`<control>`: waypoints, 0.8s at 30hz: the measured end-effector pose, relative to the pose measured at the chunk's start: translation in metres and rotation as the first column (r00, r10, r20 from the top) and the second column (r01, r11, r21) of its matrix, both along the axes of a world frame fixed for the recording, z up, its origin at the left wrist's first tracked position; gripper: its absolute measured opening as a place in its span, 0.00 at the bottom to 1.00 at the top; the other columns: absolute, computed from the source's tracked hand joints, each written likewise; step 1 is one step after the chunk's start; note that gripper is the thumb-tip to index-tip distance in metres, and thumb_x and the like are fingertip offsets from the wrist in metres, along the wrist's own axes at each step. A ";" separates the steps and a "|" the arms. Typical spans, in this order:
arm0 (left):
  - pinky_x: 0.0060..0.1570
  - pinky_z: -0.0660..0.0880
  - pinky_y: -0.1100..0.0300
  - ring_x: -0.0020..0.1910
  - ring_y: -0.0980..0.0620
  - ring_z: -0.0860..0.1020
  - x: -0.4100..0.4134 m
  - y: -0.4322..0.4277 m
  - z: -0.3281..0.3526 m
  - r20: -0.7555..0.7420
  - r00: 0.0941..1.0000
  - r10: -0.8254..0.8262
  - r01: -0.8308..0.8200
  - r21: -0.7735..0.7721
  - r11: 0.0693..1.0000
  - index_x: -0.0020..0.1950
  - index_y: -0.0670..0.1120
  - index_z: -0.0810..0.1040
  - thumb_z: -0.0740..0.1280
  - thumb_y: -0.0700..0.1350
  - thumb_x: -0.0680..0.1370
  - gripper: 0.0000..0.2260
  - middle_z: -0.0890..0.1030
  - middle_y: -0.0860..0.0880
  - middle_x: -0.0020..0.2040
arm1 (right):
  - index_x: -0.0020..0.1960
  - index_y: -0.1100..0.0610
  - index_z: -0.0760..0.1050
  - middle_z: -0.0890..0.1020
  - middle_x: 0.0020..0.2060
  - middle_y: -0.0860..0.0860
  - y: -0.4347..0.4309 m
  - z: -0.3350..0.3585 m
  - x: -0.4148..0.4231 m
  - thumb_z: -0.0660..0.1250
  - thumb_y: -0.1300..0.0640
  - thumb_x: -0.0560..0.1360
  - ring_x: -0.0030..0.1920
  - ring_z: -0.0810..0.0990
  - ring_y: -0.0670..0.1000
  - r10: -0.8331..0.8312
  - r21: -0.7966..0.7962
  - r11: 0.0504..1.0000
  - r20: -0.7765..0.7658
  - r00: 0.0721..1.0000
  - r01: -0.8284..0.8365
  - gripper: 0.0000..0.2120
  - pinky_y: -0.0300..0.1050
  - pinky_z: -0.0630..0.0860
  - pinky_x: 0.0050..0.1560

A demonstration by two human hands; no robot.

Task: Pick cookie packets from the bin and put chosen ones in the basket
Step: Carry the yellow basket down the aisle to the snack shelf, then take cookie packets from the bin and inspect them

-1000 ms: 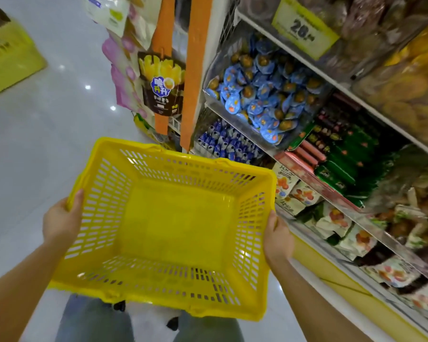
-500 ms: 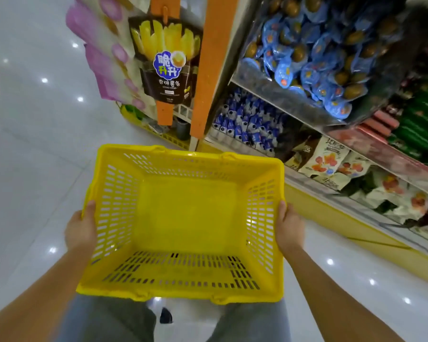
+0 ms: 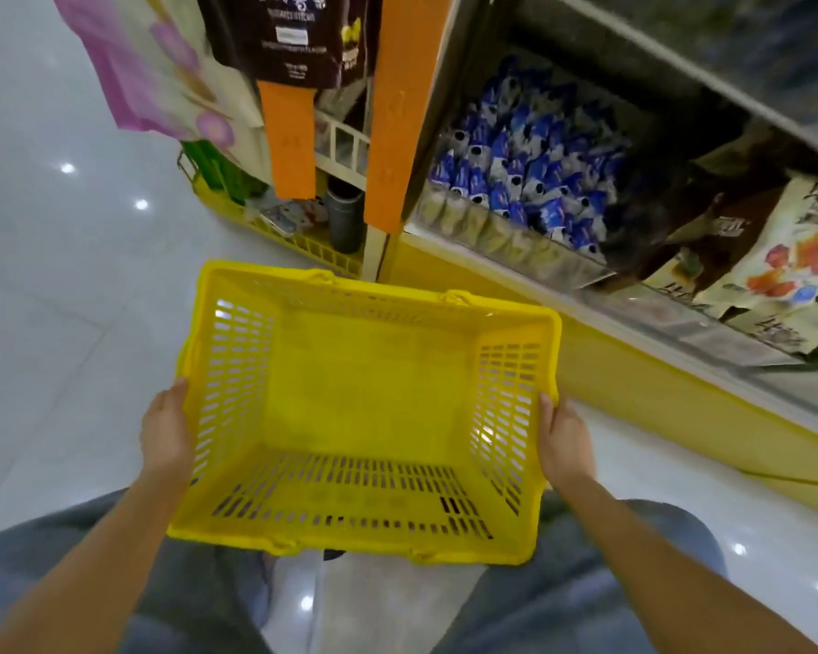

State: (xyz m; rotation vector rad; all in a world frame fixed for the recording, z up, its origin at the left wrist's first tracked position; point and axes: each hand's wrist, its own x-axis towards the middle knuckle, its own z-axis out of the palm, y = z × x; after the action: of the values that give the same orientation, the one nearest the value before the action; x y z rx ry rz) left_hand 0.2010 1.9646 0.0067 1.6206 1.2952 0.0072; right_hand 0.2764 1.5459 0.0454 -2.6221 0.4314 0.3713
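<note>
An empty yellow plastic basket (image 3: 369, 299) hangs low in front of me over the floor. My left hand (image 3: 166, 434) grips its left rim, and my right hand (image 3: 565, 441) grips its right rim. Beyond the basket, the bottom shelf holds a clear bin (image 3: 501, 240) full of small blue and white cookie packets (image 3: 525, 177). Both hands are well short of that bin.
An orange shelf post (image 3: 397, 110) stands left of the bin. Cream snack bags with orange fruit pictures (image 3: 785, 271) fill the shelf to the right. The yellow shelf base (image 3: 657, 394) runs along the floor. Hanging bags (image 3: 152, 63) are at top left. White tiled floor lies left.
The view has dropped and moved closer to the bottom shelf; the basket has come down with it. The upper bin of blue packets has left the view. Both hands keep their hold.
</note>
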 end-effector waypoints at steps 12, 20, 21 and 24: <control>0.46 0.67 0.46 0.50 0.32 0.74 0.015 -0.014 -0.095 -0.109 0.909 -0.402 0.408 0.428 0.806 0.47 0.37 0.72 0.54 0.47 0.82 0.15 0.76 0.29 0.48 | 0.50 0.64 0.74 0.80 0.47 0.67 -0.010 -0.123 0.022 0.50 0.51 0.81 0.49 0.78 0.66 -0.020 0.062 0.998 0.097 0.995 0.014 0.20 0.51 0.69 0.42; 0.46 0.69 0.45 0.50 0.31 0.75 0.019 -0.021 -0.120 -0.152 0.898 -0.413 0.430 0.500 0.752 0.49 0.33 0.71 0.53 0.45 0.82 0.15 0.75 0.28 0.48 | 0.52 0.66 0.74 0.79 0.50 0.68 -0.016 -0.150 0.019 0.48 0.50 0.81 0.51 0.77 0.67 -0.050 0.094 0.995 0.166 0.985 0.035 0.22 0.53 0.70 0.45; 0.46 0.69 0.44 0.50 0.30 0.75 0.019 -0.022 -0.119 -0.157 0.897 -0.412 0.432 0.500 0.750 0.50 0.32 0.70 0.53 0.45 0.82 0.16 0.75 0.27 0.49 | 0.52 0.66 0.74 0.78 0.51 0.68 -0.017 -0.150 0.019 0.48 0.50 0.81 0.52 0.76 0.67 -0.054 0.105 0.994 0.137 0.989 0.040 0.23 0.53 0.70 0.46; 0.47 0.69 0.44 0.52 0.30 0.74 0.020 -0.023 -0.111 -0.175 0.880 -0.442 0.471 0.453 0.757 0.52 0.31 0.69 0.52 0.44 0.82 0.16 0.75 0.26 0.50 | 0.57 0.69 0.69 0.75 0.56 0.70 -0.015 -0.145 0.019 0.50 0.51 0.81 0.57 0.74 0.67 -0.051 0.105 0.993 0.044 0.998 0.046 0.21 0.53 0.69 0.50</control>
State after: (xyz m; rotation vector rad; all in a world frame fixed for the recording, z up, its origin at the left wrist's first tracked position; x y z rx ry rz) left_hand 0.2213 1.9417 -0.1047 2.3643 0.9415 -0.0166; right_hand 0.2957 1.5306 -0.1000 -2.5097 0.4469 0.3074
